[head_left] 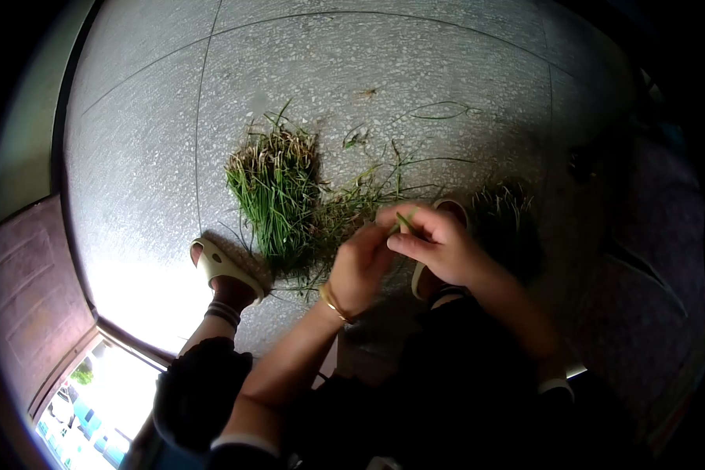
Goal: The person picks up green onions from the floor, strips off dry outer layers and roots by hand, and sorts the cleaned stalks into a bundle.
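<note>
My two hands meet over the floor between my feet. Between the thumb and fingers of my right hand (442,244) is a short piece of green chive (405,223). My left hand (360,268), with a gold bracelet (334,304) at its wrist, is closed, its fingertips against the right hand; what they grip is hidden. Left of my hands lies a thick bundle of chives (276,200), pale cut ends pointing away from me. A second, darker bundle of chives (507,215) lies in shadow to the right.
Loose stalks and trimmings (360,196) are scattered between the bundles on the speckled floor (345,63). My left slipper (225,270) is beside the left bundle; my right slipper (423,282) is partly behind my hands. A brown panel (35,290) stands at left, near a bright opening.
</note>
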`<state>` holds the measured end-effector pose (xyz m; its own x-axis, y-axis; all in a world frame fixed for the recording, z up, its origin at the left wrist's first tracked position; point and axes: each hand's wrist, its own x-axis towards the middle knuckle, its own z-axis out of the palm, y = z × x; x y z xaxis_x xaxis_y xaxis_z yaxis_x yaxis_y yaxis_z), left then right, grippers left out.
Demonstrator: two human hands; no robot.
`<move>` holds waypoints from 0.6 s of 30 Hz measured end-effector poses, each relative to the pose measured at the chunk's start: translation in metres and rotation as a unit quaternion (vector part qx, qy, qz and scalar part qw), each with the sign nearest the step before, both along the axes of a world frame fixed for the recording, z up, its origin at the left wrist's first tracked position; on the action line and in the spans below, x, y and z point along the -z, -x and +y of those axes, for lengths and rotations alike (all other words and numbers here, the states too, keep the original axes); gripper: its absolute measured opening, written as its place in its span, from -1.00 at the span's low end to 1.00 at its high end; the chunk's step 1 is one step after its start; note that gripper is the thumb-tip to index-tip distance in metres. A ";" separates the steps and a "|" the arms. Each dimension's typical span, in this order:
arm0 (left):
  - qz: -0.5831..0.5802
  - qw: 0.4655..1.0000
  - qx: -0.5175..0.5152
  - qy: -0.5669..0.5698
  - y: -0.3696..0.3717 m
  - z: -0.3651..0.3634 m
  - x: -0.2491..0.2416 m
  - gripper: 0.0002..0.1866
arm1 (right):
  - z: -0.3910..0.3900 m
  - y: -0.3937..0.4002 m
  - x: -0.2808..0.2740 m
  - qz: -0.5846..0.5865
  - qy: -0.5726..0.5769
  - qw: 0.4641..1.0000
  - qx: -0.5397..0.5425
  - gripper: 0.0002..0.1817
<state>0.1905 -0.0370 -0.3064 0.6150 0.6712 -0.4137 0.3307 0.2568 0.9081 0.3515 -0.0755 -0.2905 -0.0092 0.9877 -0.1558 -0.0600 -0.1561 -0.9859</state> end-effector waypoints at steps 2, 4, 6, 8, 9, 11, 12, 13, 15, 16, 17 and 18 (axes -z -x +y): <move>-0.020 0.998 0.033 -0.053 -0.001 -0.002 0.001 -0.78 | 0.002 0.005 -0.009 0.058 0.067 0.993 0.082 -0.82; -0.009 0.997 -0.003 0.074 0.000 0.002 -0.004 -0.79 | -0.001 -0.021 -0.016 0.113 0.057 0.971 0.205 -0.77; -0.042 0.925 -0.130 0.354 -0.003 0.006 -0.008 -0.79 | -0.001 -0.045 -0.012 0.100 -0.112 0.944 0.293 -0.68; -0.049 0.906 -0.159 0.390 -0.003 0.009 -0.013 -0.79 | 0.000 -0.056 -0.029 0.073 -0.160 0.942 0.287 -0.73; -0.056 0.884 -0.186 0.425 -0.002 0.010 -0.015 -0.79 | -0.006 -0.055 -0.026 0.076 -0.154 0.953 0.248 -0.76; -0.056 0.905 -0.143 0.396 0.004 0.010 -0.009 -0.79 | -0.006 -0.041 -0.023 -0.035 -0.154 0.976 0.147 -0.80; -0.056 0.924 -0.099 0.365 0.006 0.009 -0.007 -0.78 | 0.000 -0.028 -0.024 -0.153 -0.172 0.969 0.088 -0.79; -0.056 0.924 -0.100 0.365 0.006 0.009 -0.008 -0.78 | 0.005 -0.016 -0.025 -0.257 -0.199 0.945 0.036 -0.76; 0.010 0.975 -0.007 0.222 0.009 0.010 -0.011 -0.81 | 0.001 0.002 -0.008 -0.303 -0.103 0.945 -0.060 -0.74; 0.010 0.975 -0.007 0.222 0.010 0.011 -0.013 -0.81 | -0.002 0.001 0.000 -0.315 -0.067 0.941 -0.105 -0.78; 0.017 0.982 0.015 0.188 0.013 0.014 -0.014 -0.81 | -0.006 -0.004 0.004 -0.327 -0.031 0.933 -0.149 -0.82; 0.022 0.987 0.037 0.154 0.016 0.017 -0.015 -0.82 | -0.009 -0.009 0.006 -0.329 -0.031 0.932 -0.149 -0.82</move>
<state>0.1744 -0.0200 -0.2916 0.6346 0.4636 -0.6183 0.3966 0.4913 0.7755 0.3610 -0.0842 -0.2962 -0.2075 0.9638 -0.1671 0.5973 -0.0105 -0.8020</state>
